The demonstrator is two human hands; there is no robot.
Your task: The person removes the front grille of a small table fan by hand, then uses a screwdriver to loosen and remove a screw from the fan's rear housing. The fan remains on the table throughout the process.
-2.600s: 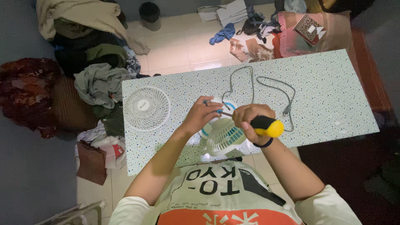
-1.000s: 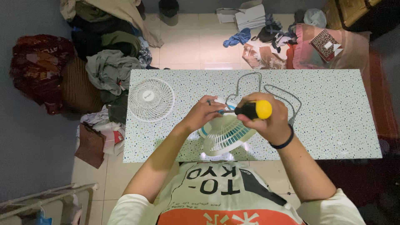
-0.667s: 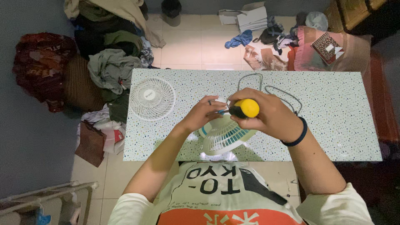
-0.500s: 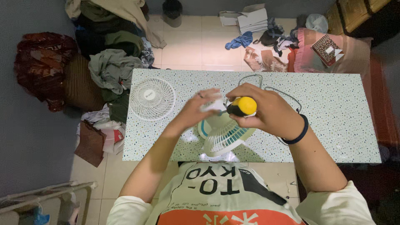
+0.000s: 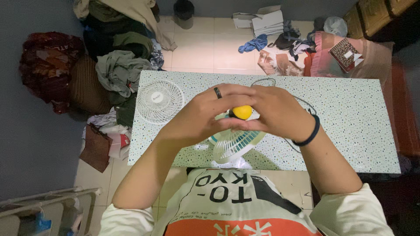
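Note:
My left hand and my right hand are raised together above a small white and teal fan that stands at the near edge of the speckled table. Both hands wrap a screwdriver whose yellow handle end shows between them. The left hand wears a dark ring, the right wrist a dark band. The fan's detached white front grille lies flat on the table to the left. A dark cord loops behind my right hand.
Heaps of clothes lie on the floor left of the table. Papers, cloths and a patterned box are scattered on the tiled floor beyond it. A dark bin stands at the back. A metal rack is at the lower left.
Both hands have risen toward the camera and closed together around the screwdriver handle. Earlier my left hand was at the fan's hub and the handle stuck out of my right fist.

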